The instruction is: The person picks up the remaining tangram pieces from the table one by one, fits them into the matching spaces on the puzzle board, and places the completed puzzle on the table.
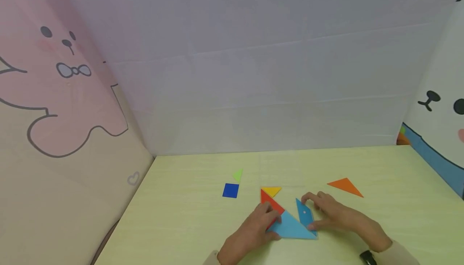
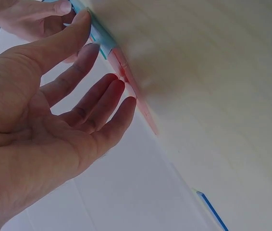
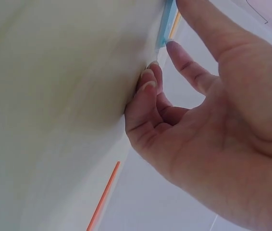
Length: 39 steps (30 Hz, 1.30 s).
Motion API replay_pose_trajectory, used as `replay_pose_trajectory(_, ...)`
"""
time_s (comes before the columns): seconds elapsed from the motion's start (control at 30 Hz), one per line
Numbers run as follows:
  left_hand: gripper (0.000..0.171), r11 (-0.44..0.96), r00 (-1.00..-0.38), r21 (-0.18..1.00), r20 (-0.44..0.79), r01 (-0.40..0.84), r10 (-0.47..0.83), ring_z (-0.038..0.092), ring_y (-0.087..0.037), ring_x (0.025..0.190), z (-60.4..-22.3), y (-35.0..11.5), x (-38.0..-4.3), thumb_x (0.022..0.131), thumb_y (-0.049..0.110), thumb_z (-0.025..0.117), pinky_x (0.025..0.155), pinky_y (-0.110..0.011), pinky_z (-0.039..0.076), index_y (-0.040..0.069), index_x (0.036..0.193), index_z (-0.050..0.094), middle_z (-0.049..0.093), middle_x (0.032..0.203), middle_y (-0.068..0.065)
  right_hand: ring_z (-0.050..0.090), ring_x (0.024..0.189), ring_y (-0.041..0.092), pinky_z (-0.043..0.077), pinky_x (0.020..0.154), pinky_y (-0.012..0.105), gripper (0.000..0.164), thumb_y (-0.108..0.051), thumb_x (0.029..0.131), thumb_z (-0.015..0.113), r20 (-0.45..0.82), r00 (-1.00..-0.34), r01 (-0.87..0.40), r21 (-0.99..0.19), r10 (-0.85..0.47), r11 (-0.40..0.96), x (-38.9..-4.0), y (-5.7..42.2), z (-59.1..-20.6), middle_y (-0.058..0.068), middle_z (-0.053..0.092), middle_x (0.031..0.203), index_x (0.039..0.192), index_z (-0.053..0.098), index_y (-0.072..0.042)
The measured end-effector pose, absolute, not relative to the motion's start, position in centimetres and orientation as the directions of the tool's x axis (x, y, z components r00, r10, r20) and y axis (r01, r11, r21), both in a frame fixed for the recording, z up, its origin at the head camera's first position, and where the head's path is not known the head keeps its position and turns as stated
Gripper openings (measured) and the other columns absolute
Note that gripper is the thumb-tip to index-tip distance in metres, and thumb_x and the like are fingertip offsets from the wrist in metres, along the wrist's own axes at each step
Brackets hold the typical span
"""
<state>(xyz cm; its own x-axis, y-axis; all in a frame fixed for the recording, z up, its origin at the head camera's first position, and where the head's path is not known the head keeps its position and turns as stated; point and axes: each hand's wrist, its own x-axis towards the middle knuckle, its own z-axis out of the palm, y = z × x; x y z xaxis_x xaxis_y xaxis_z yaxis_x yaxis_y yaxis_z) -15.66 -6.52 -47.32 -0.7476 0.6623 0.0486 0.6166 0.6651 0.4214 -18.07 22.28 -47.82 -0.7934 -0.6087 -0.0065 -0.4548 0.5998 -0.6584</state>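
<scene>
In the head view my left hand [image 1: 258, 225] rests over a red triangle [image 1: 270, 201] and a light blue triangle [image 1: 291, 228], which lie edge to edge on the table. Its fingertips and thumb press on the pieces, and the palm hides part of the red one. My right hand [image 1: 331, 212] pinches a blue parallelogram [image 1: 303, 213] with a small pale dot between index finger and thumb. That piece's lower end meets the light blue triangle's right corner. In the right wrist view, the other fingers [image 3: 148, 94] are curled near the tabletop.
A yellow triangle [image 1: 272, 191] touches the red triangle's upper side. Farther left lie a dark blue square [image 1: 230, 190] and a light green triangle [image 1: 238, 174]. An orange triangle [image 1: 346, 186] lies beyond my right hand. A pale curtain [image 1: 268, 96] hangs behind the table.
</scene>
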Motion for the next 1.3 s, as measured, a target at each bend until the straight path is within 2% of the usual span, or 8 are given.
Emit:
replay_pose_trajectory(0.23, 0.024, 0.674, -0.757, 0.437, 0.024, 0.596, 0.653, 0.042, -0.003, 0.092, -47.3, -6.5, -15.7, 0.088, 0.023, 0.083, 0.081, -0.014, 0.042, 0.017, 0.107, 0.07, 0.045, 0.096, 0.01, 0.049, 0.095, 0.021, 0.047, 0.079, 0.032, 0.055, -0.033, 0.084, 0.086, -0.07, -0.818, -0.384, -0.672, -0.571, 0.633, -18.1, 22.2, -47.5, 0.004, 0.051, 0.1, 0.122, 0.052, -0.013)
replay_pose_trajectory(0.6, 0.024, 0.665, -0.749, 0.428, 0.046, 0.612, 0.66, 0.041, -0.002, 0.091, -47.3, -6.4, -15.6, 0.087, 0.023, 0.084, 0.08, -0.013, 0.041, 0.016, 0.105, 0.07, 0.045, 0.096, 0.009, 0.044, 0.085, 0.016, 0.041, 0.071, 0.027, 0.05, -0.031, 0.084, 0.086, -0.092, -0.823, -0.352, -0.692, -0.561, 0.63, -18.0, 22.4, -47.3, 0.004, 0.048, 0.095, 0.114, 0.052, -0.009)
replay_pose_trajectory(0.83, 0.023, 0.661, -0.749, 0.436, 0.046, 0.61, 0.661, 0.043, -0.002, 0.095, -47.3, -6.6, -15.6, 0.088, 0.022, 0.083, 0.082, -0.012, 0.043, 0.017, 0.106, 0.069, 0.046, 0.098, 0.009, 0.044, 0.082, 0.015, 0.04, 0.069, 0.026, 0.054, -0.032, 0.087, 0.084, -0.118, -0.826, -0.327, -0.696, -0.551, 0.639, -17.7, 22.2, -46.8, 0.005, 0.05, 0.098, 0.122, 0.054, -0.005)
replay_pose_trajectory(1.07, 0.023, 0.68, -0.762, 0.46, -0.01, 0.571, 0.648, 0.042, -0.001, 0.096, -47.2, -6.5, -15.7, 0.089, 0.022, 0.083, 0.081, -0.012, 0.043, 0.017, 0.107, 0.069, 0.045, 0.099, 0.01, 0.048, 0.09, 0.019, 0.046, 0.074, 0.027, 0.055, -0.028, 0.086, 0.085, -0.103, -0.841, -0.337, -0.668, -0.531, 0.664, -16.7, 21.6, -46.5, 0.004, 0.049, 0.104, 0.126, 0.057, -0.003)
replay_pose_trajectory(1.17, 0.024, 0.684, -0.763, 0.454, -0.014, 0.571, 0.646, 0.04, 0.0, 0.094, -47.2, -6.4, -15.7, 0.088, 0.022, 0.083, 0.078, -0.011, 0.041, 0.017, 0.108, 0.07, 0.043, 0.098, 0.011, 0.053, 0.096, 0.021, 0.053, 0.081, 0.033, 0.052, -0.029, 0.083, 0.087, -0.08, -0.851, -0.371, -0.61, -0.52, 0.7, -16.3, 21.6, -46.8, 0.004, 0.051, 0.111, 0.123, 0.061, -0.008)
replay_pose_trajectory(1.3, 0.024, 0.681, -0.761, 0.45, -0.004, 0.578, 0.649, 0.039, 0.0, 0.092, -47.0, -6.5, -15.6, 0.088, 0.023, 0.083, 0.075, -0.012, 0.04, 0.017, 0.107, 0.07, 0.043, 0.097, 0.01, 0.057, 0.111, 0.034, 0.054, 0.093, 0.051, 0.051, -0.032, 0.082, 0.087, -0.066, -0.837, -0.429, -0.537, -0.544, 0.726, -15.5, 21.6, -47.3, 0.012, 0.056, 0.129, 0.123, 0.065, -0.011)
